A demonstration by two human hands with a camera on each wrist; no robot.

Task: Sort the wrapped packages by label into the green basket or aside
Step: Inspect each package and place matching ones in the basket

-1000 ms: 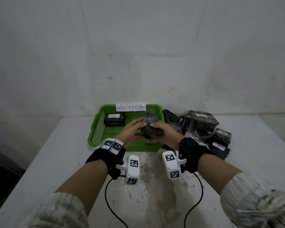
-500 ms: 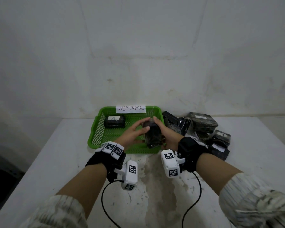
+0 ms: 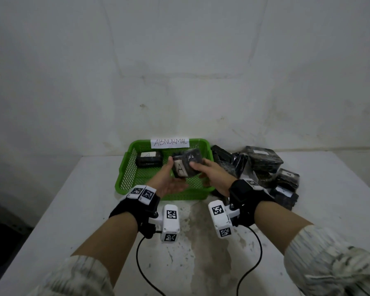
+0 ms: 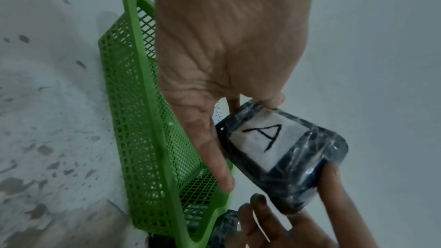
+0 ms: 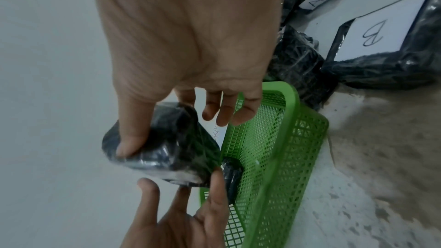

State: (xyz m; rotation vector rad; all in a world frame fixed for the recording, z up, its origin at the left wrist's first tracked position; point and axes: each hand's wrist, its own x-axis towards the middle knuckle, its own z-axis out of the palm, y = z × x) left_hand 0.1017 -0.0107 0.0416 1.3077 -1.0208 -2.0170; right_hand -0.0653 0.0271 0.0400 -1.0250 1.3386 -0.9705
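Over the far middle of the pale, stained tabletop (image 3: pixel 73 210), just above the green mesh plastic basket (image 3: pixel 124 178) tagged ABNORMAL, both hands are holding a black film-wrapped package (image 3: pixel 187 165) with its white A label facing up. The right hand (image 3: pixel 212 175) is gripping it, thumb on top, fingers curled beneath; the left hand (image 3: pixel 169 180) is steadying it with nearly straight fingers. One A package (image 3: pixel 149 160) is lying in the basket's far left corner, so this probably belongs beside it; lowering gently beats dropping
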